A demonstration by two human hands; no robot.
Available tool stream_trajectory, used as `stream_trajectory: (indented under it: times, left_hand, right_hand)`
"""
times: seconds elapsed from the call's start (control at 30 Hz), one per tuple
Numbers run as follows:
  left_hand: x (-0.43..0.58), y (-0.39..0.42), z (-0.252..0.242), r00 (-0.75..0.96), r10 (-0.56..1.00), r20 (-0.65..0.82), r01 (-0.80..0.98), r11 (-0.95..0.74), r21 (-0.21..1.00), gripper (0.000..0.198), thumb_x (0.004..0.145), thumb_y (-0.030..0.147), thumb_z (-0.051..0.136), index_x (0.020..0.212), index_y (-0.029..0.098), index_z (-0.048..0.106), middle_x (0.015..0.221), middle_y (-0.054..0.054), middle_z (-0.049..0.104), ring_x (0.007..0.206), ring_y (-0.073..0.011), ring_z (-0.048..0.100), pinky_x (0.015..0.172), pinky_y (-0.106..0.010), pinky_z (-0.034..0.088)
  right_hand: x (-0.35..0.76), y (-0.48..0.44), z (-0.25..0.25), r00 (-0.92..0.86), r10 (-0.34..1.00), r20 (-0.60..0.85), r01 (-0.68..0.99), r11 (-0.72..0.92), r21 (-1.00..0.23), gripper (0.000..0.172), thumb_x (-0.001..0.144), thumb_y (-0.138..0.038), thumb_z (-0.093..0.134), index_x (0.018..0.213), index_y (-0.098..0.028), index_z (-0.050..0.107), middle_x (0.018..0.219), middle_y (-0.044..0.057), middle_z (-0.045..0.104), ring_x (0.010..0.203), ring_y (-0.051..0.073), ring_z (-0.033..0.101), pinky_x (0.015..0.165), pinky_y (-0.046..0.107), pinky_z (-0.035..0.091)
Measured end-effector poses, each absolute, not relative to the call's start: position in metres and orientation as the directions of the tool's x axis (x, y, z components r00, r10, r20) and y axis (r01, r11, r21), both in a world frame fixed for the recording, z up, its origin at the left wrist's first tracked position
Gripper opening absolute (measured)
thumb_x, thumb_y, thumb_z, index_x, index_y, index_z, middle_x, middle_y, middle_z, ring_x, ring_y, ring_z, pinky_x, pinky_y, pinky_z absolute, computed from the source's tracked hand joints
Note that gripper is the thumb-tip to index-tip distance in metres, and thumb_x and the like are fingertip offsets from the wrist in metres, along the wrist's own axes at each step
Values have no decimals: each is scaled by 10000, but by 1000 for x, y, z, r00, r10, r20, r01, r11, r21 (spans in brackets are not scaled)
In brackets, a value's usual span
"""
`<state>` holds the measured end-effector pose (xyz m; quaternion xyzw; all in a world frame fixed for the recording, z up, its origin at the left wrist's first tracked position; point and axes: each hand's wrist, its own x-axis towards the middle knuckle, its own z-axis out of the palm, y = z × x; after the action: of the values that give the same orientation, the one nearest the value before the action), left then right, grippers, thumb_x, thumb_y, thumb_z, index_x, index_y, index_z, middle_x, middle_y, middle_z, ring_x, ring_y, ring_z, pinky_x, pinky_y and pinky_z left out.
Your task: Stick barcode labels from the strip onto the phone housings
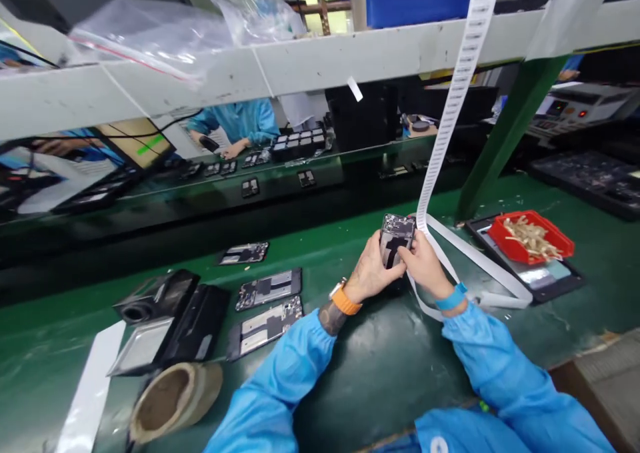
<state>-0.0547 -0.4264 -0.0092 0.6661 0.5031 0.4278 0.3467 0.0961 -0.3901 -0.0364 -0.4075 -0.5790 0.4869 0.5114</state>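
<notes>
Both hands grip the opened phone [397, 238] above the green worktop [380, 360]: left hand [370, 271] cradling its near end, right hand [425, 261] pinching beside the label strip [453, 106]; best kept steady, thumbs off the circuitry

Single head-worn view, tilted forward and down over green bench [390, 373]. Close range: forearms enter from bottom edge, left hand [370, 270] and right hand [425, 263] near frame centre. Shelf rail [350, 60] crosses top; co-worker's station visible beyond.
</notes>
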Motion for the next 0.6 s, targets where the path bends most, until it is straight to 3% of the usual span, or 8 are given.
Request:
stream_trajectory:
  times: [0.07,0.13,0.27,0.33,0.43,0.5,0.6]
  left_hand:
    - [-62,-424,-10,293,951,96,123,-137,983,731,738,244,736,1398,204,423,1271,-134,615,1114,-274,646,985,-428,509]
    - [-65,-420,-14,348,937,22,-26,-14,1000,667,738,204,722,1353,203,463,1172,-104,661,966,-227,690,855,-367,553]
    - [-51,-416,-23,50,997,63,-95,-58,994,415,761,257,779,1145,151,663,1113,-92,714,1000,-210,670,918,-318,510]
    - [-44,-413,-25,-16,998,-56,-276,49,960,345,787,340,782,1049,130,706,1020,-92,738,913,-204,684,879,-325,522]
    - [-44,-410,-22,33,969,-244,-555,221,802,337,780,364,799,982,114,699,866,-79,738,731,-185,685,735,-321,547]
    - [-48,-410,-18,65,963,-262,-627,244,740,294,790,321,793,969,113,685,827,-69,732,690,-172,683,697,-302,548]
    - [-52,-415,-13,135,958,-252,-653,277,705,264,821,295,771,980,118,659,793,-59,718,642,-163,674,663,-292,548]
  right_hand:
    - [99,-389,-40,-107,982,155,-29,153,-988,341,884,-397,627,1148,-190,566,954,35,710,810,180,681,754,321,566]
    - [104,-391,-42,-98,986,133,18,136,-991,309,917,-480,594,1002,-183,600,784,0,665,667,162,624,624,282,516]
    - [111,-400,-37,-143,964,224,275,256,-927,422,977,-523,499,697,-207,518,604,-25,519,575,146,509,538,267,405]
    - [111,-405,-34,-154,943,294,323,329,-887,342,1004,-466,461,811,-206,570,675,-10,566,612,158,538,569,281,436]
    - [110,-412,-30,-176,868,464,358,496,-791,214,966,-341,547,1132,-211,582,955,54,636,748,183,614,679,326,526]
    - [108,-414,-28,-254,783,568,417,619,-666,207,950,-262,564,1148,-215,600,1041,85,599,827,196,618,751,353,548]
    - [106,-415,-27,-350,719,601,473,689,-549,182,973,-200,517,1107,-216,639,1015,87,561,844,200,604,778,365,551]
